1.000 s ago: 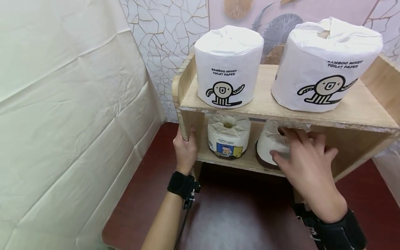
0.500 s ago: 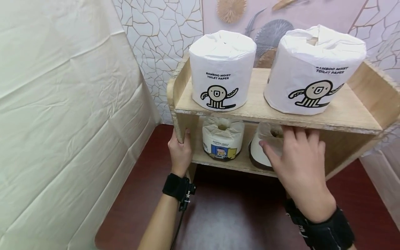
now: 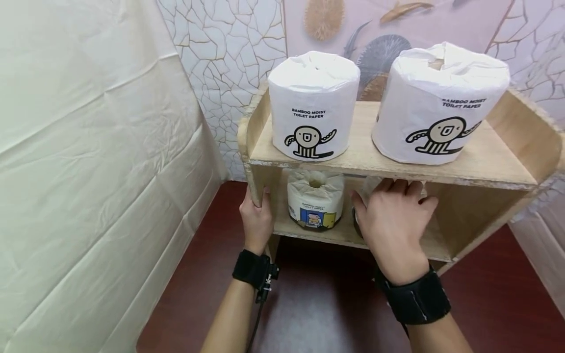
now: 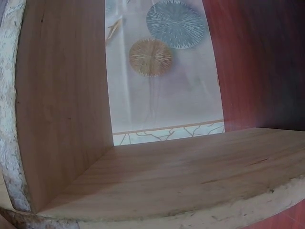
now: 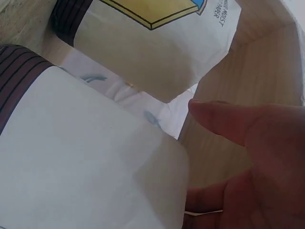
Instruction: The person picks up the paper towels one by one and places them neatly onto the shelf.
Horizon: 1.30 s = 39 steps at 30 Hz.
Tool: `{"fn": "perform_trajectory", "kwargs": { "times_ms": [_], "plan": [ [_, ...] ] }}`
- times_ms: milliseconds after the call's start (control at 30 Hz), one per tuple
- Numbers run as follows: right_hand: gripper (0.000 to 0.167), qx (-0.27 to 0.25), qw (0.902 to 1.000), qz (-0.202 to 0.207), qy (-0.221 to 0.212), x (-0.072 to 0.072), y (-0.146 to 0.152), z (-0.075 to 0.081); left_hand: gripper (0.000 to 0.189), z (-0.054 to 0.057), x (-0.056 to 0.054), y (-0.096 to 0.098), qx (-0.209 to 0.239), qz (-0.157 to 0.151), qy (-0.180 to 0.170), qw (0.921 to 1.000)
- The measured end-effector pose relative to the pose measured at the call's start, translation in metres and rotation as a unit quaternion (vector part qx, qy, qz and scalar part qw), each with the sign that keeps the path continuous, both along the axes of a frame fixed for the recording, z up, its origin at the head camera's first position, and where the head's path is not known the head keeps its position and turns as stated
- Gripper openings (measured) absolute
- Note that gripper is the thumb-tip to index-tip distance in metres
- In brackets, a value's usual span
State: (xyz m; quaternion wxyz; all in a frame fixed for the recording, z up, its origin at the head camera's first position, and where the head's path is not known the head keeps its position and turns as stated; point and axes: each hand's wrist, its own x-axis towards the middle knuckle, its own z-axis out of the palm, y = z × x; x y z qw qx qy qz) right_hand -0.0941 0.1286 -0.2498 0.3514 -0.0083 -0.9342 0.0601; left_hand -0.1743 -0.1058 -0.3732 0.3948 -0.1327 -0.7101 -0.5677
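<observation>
My left hand [image 3: 257, 218] grips the front edge of the shelf unit's left side panel [image 3: 265, 193]. My right hand [image 3: 395, 220] reaches in under the upper board, over the lower right toilet roll [image 3: 370, 185], and covers most of it. In the right wrist view the fingers [image 5: 205, 195] lie at the top of this wrapped roll [image 5: 95, 162], while the thumb stands out apart from it. Left of it on the lower board is another toilet roll [image 3: 315, 196], with a blue and yellow picture on its wrapper and a dark base.
Two larger white toilet rolls, a left one [image 3: 314, 105] and a right one [image 3: 441, 103], stand on the upper board [image 3: 366, 159]. The wooden unit stands on a dark red tabletop [image 3: 185, 294]. A cream cloth [image 3: 88, 171] hangs at the left, close to my left arm.
My right hand has moved left across the lower right roll and now hides more of it. My left hand keeps its grip on the side panel. The head view has shifted slightly.
</observation>
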Motion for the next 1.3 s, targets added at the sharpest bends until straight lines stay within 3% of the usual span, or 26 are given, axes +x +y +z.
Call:
{"fn": "perform_trajectory", "kwargs": {
  "times_ms": [267, 333, 467, 533, 700, 833, 933, 1133, 1300],
  "plan": [
    [0.081, 0.009, 0.9982, 0.004, 0.06, -0.016, 0.005, -0.013, 0.039, 0.0, 0.001, 0.0, -0.003, -0.003, 0.005, 1.0],
    [0.086, -0.022, 0.9989, 0.004, 0.041, -0.018, 0.005, -0.013, 0.039, -0.001, 0.001, 0.0, -0.003, -0.003, 0.008, 1.0],
    [0.093, -0.088, 0.9953, -0.013, -0.038, -0.02, 0.003, -0.011, 0.038, -0.001, 0.001, -0.001, 0.0, -0.004, 0.011, 0.9999],
    [0.092, -0.09, 0.9953, -0.019, -0.032, -0.022, 0.001, -0.013, 0.038, 0.0, 0.002, -0.001, 0.002, -0.005, 0.01, 0.9999],
    [0.085, -0.046, 0.9971, -0.033, 0.05, -0.027, -0.002, -0.025, 0.04, 0.001, 0.003, -0.002, 0.005, 0.001, 0.004, 1.0],
    [0.077, -0.055, 0.9962, -0.06, 0.028, -0.029, -0.001, -0.027, 0.036, 0.001, 0.001, 0.0, 0.0, 0.002, 0.004, 1.0],
    [0.074, -0.075, 0.9955, -0.058, 0.004, -0.029, 0.001, -0.026, 0.034, 0.0, 0.0, 0.001, 0.0, -0.001, 0.01, 0.9999],
    [0.071, -0.115, 0.9933, -0.008, 0.005, -0.028, 0.007, -0.026, 0.035, -0.001, 0.0, -0.001, -0.003, 0.003, 0.015, 0.9999],
    [0.064, -0.122, 0.9925, 0.003, -0.005, -0.027, 0.009, -0.023, 0.033, -0.002, -0.001, -0.001, -0.011, 0.012, 0.025, 0.9996]
  ]
}}
